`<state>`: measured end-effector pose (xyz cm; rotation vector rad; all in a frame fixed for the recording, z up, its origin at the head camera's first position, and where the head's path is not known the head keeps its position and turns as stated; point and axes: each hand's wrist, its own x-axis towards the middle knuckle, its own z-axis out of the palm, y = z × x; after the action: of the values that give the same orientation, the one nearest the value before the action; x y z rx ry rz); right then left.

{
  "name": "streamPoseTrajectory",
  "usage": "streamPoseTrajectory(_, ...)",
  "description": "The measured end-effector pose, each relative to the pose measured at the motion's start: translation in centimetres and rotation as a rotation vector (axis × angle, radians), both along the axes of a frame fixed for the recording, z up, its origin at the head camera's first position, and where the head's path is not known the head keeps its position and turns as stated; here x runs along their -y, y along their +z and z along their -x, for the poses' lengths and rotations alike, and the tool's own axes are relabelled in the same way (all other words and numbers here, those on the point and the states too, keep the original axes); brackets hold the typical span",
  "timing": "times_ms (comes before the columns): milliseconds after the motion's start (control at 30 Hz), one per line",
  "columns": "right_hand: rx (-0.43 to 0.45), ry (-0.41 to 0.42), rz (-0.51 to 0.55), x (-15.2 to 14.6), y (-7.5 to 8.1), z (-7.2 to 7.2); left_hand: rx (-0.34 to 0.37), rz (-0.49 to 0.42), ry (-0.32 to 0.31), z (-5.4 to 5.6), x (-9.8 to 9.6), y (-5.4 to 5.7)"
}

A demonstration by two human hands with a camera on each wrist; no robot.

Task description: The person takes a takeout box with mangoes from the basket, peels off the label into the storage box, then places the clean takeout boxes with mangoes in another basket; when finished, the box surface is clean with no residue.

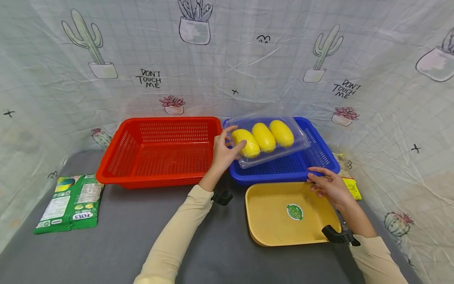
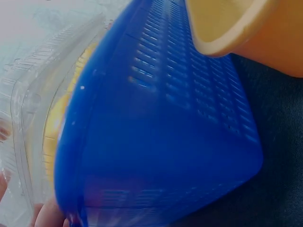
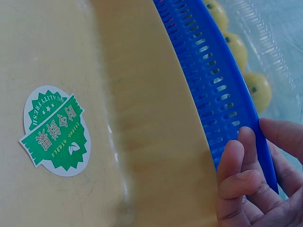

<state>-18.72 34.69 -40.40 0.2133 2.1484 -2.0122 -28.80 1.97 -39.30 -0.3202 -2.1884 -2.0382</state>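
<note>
My left hand [image 1: 224, 153] holds a clear plastic box [image 1: 244, 162] by its left end, thumb on the near side. Three yellow oval fruits [image 1: 263, 137], which look like mangoes, lie in a row inside it. The box is tilted over the blue basket [image 1: 276, 167]. In the left wrist view the basket [image 2: 137, 127] hides most of the box [image 2: 23, 113], and only fingertips show. At the basket's front right corner my right hand [image 1: 330, 185] pinches the rim, which in the right wrist view passes between the thumb and fingers [image 3: 232, 163].
A yellow tray [image 1: 273, 232] with a green and white sticker [image 1: 294, 212] stands before the blue basket. The red basket [image 1: 131, 179] is to the left. A green snack bag [image 1: 72, 205] lies far left, and a yellow packet [image 1: 352, 188] at right, partly hidden.
</note>
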Motion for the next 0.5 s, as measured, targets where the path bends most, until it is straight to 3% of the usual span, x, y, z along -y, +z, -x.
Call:
streamPoseTrajectory(300,0.005,-0.015,-0.014,-0.2,0.2,0.0,-0.055,0.137,-0.003,0.9,-1.8,-0.1)
streamPoseTrajectory(500,-0.004,-0.009,-0.013,-0.1,0.0,0.0,-0.037,0.186,-0.008,1.0,-3.0,-0.2)
